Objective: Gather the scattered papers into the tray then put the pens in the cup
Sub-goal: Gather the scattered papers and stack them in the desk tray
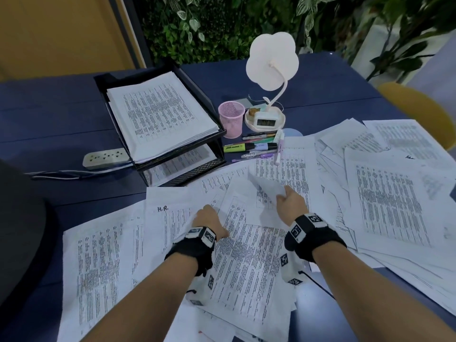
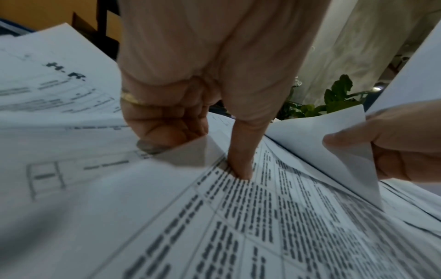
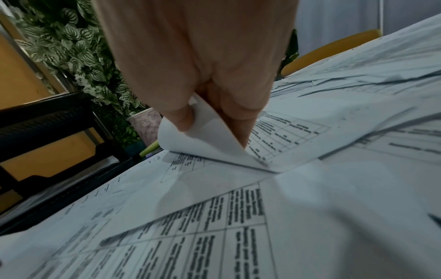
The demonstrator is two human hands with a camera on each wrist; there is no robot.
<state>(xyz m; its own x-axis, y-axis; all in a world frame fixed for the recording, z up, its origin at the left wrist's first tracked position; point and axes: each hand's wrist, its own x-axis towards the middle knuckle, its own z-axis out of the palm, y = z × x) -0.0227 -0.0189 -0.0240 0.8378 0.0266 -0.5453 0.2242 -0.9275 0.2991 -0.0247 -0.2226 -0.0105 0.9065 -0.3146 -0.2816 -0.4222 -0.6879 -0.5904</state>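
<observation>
Head view: one sheet lifted, many still loose

Nearest, the left hand (image 1: 208, 219) grips the edge of a paper, fingers curled on it, the thumb pressing the sheet below. Just beside it, the right hand (image 1: 291, 197) pinches the raised corner of one sheet (image 1: 265, 187). Scattered papers (image 1: 385, 193) lie in front of the tray (image 1: 217, 104), which already holds a stack. Right of the tray stand the pink cup (image 1: 231, 119) and the pens (image 1: 251, 146). Some pens touch the papers, so I think pulling sheets could drag or roll them.
</observation>
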